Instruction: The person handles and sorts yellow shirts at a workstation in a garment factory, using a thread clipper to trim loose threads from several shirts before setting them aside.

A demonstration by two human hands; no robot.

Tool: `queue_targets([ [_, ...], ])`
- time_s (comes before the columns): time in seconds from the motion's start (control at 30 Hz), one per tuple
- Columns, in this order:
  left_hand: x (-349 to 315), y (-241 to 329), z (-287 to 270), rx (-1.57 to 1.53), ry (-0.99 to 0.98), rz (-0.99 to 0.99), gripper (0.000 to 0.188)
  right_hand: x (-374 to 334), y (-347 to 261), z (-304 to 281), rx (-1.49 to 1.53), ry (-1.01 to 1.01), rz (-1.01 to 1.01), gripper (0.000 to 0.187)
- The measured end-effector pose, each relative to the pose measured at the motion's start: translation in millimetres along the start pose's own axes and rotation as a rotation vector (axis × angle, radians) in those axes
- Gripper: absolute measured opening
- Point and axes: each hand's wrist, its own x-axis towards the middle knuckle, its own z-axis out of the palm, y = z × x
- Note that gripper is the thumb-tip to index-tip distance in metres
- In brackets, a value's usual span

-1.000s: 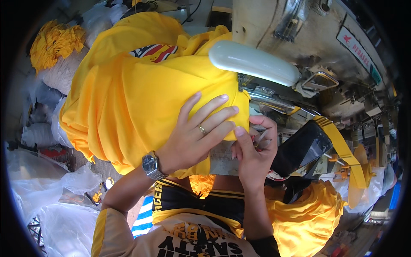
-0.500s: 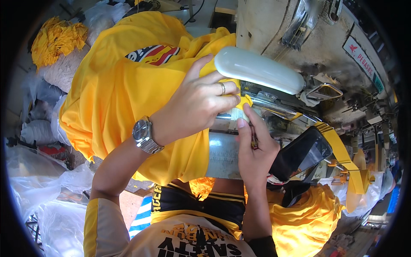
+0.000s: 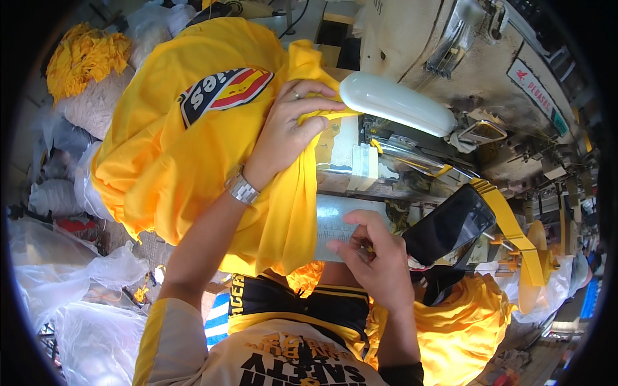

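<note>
My left hand (image 3: 297, 122) is closed on the edge of a yellow shirt (image 3: 199, 148), pulling a fold up beside the sewing machine's (image 3: 405, 38) white rounded cover (image 3: 399, 103). The shirt has a dark, red and white printed patch and spreads in a heap under my left forearm. Lower down, my right hand (image 3: 376, 254) hangs over the metal plate with a ruler scale (image 3: 335, 225), apart from the cloth. Its fingers are curled around a small, thin object mostly hidden in the palm. A yellow scrap lies by the machine's needle area, where the needle is hidden.
A black phone (image 3: 450, 225) stands just right of my right hand. Yellow binding strip (image 3: 508, 219) runs from a roll (image 3: 541, 257) toward the machine. More yellow cloth (image 3: 450, 328) lies at lower right. Plastic bags (image 3: 96, 334) and a yellow bundle (image 3: 87, 58) are on the left.
My left hand has drawn the shirt edge away from the needle area, up and left. My right hand has let go there and dropped toward me, uncovering the taped metal bed.
</note>
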Motion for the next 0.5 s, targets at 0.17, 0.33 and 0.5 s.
queue_targets([
  [0.17, -32, 2, 7, -0.015, 0.194, -0.037, 0.024, -1, 4, -19, -0.136, -0.024, -0.144, 0.032],
  [0.33, -62, 61, -8, 0.256, 0.130, -0.114, 0.018, 36, -23, -23, -0.648, 0.229, -0.287, 0.017],
  [0.5, -93, 101, -5, 0.279, 0.097, 0.036, 0.008, 80, -27, -8, -0.943, 0.279, -0.286, 0.017],
])
